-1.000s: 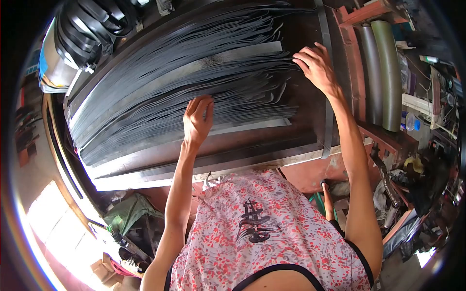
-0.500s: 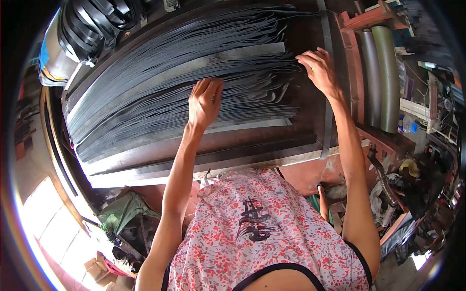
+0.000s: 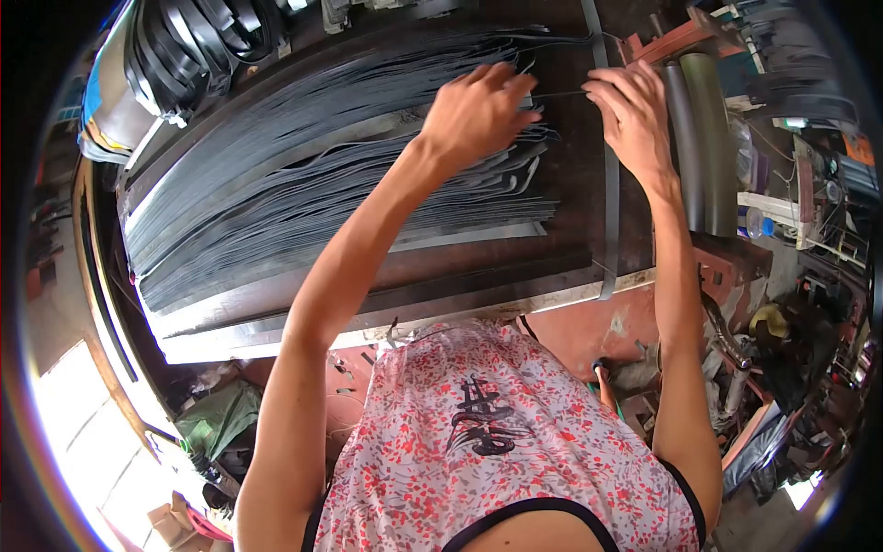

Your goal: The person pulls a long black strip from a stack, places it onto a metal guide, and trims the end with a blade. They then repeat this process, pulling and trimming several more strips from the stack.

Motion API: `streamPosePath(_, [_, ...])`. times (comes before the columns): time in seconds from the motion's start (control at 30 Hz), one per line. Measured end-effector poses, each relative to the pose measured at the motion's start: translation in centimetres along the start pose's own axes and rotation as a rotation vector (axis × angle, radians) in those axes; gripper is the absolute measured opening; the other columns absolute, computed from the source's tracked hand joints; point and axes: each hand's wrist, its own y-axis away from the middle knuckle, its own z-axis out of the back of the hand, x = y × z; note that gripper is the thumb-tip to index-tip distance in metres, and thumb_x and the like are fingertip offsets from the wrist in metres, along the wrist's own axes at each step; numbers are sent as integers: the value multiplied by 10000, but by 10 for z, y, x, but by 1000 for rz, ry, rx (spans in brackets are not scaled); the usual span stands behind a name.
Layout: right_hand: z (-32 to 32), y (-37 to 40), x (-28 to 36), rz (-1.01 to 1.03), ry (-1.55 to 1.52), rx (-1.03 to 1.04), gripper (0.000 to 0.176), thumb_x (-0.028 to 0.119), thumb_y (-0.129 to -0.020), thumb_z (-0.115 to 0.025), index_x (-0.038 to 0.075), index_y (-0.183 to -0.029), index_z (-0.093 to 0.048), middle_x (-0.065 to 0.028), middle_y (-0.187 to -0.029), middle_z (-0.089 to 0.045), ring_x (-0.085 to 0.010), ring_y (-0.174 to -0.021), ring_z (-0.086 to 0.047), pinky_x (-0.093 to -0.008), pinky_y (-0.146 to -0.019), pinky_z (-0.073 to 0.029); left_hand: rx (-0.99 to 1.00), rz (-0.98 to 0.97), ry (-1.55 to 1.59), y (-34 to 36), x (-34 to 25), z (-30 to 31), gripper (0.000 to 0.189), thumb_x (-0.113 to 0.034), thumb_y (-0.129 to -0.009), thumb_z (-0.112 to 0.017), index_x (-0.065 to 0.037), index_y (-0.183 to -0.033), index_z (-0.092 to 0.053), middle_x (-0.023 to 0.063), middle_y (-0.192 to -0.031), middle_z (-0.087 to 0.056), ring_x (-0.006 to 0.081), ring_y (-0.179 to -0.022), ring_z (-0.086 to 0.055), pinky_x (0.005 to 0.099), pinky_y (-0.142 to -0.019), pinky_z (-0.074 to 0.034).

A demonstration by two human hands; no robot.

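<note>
Long dark rubber-like strips [image 3: 276, 198] lie in layered rows across a dark table [image 3: 570, 244]. My left hand [image 3: 483, 106] is over the right part of the strips, palm down with its fingers apart; whether it touches them is unclear. To the right of the strip ends, my right hand [image 3: 630, 101] has its fingertips pinched on the end of a thin dark strip [image 3: 563, 94], which runs left toward my left hand. A flat grey band [image 3: 612, 202] crosses the table below my right hand.
Coiled black bands [image 3: 189, 55] hang over a drum at the upper left. On the right stand rolls [image 3: 706, 147] beside a red metal frame [image 3: 685, 41]. A green cloth [image 3: 219, 421] lies at the lower left, and a cluttered pile sits at the lower right.
My left hand has moved right and up along the strips, and its fingers have spread. My right hand has shifted slightly right, drawing a thin strip out past the others.
</note>
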Motion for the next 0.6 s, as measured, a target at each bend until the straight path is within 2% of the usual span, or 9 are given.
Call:
streamPosePath(0.17, [44,-24,16,-22,110,-211,227,64,-794,-717,117,-1012,-680,-9,-1211,-598,-221,-1055,-584,-416,-1055,-370,162,-121,-116,-54,-12,3,229,-238,-892,-652,-58,-1033,-650,140,-858,-684,347,-752,-686,445,-645,-561])
streamPosePath(0.23, [52,-29,39,-183,-101,-535,279,48,-818,-733,106,-1087,-686,-89,-1282,-573,-272,-1112,-575,-378,-965,-438,294,-21,-67,-73,-21,27,209,-251,-901,-615,-57,-969,-654,175,-769,-678,372,-733,-686,459,-660,-561])
streamPosePath(0.27, [61,-26,53,-236,-2,-596,313,67,-846,-729,44,-1142,-628,-132,-1302,-553,-253,-1133,-563,-373,-958,-454,294,-7,-37,-81,-26,40,223,-261,-891,-608,-55,-962,-658,187,-779,-681,378,-754,-686,462,-672,-561])
streamPosePath(0.3, [38,-22,62,-380,-451,-857,424,82,-859,-728,-5,-1220,-524,-159,-1327,-525,-248,-1174,-530,-365,-986,-449,293,24,-15,-87,-31,56,237,-271,-880,-602,-53,-955,-662,199,-789,-684,384,-775,-687,465,-684,-561])
streamPosePath(0.33, [38,-22,90,-603,-750,-899,490,94,-876,-718,-6,-1266,-438,-186,-1333,-505,-265,-1226,-488,-382,-1025,-429,252,41,43,-90,-38,78,240,-257,-842,-617,-43,-933,-674,217,-815,-685,392,-791,-686,477,-702,-561])
streamPosePath(0.43, [-4,-43,133,-649,-1516,-676,679,220,-929,-670,-3,-1444,-287,-238,-1375,-459,-307,-1286,-454,-431,-1107,-342,130,112,118,-116,-49,111,353,-325,-717,-693,6,-832,-732,235,-883,-703,373,-875,-701,425,-742,-574])
streamPosePath(0.5, [-29,-61,154,-417,-1758,-387,804,385,-927,-652,4,-1489,-222,-244,-1384,-457,-328,-1298,-449,-466,-1142,-279,59,106,173,-132,-53,133,358,-291,-700,-659,33,-835,-726,239,-875,-698,395,-886,-691,429,-774,-566])
streamPosePath(0.53, [-33,-70,166,-365,-1757,-334,834,484,-896,-653,-5,-1459,-279,-211,-1300,-524,-310,-1247,-485,-475,-1128,-292,-35,42,161,-144,-49,139,381,-314,-704,-656,41,-823,-725,231,-874,-699,401,-913,-682,437,-806,-554])
streamPosePath(0.6, [-51,-76,167,-196,-1882,-237,530,388,-932,-641,2,-1257,-479,-89,-958,-565,-209,-971,-534,-446,-1022,-387,-285,127,86,-158,-38,160,408,-379,-724,-670,4,-855,-716,201,-855,-703,376,-895,-685,419,-780,-553])
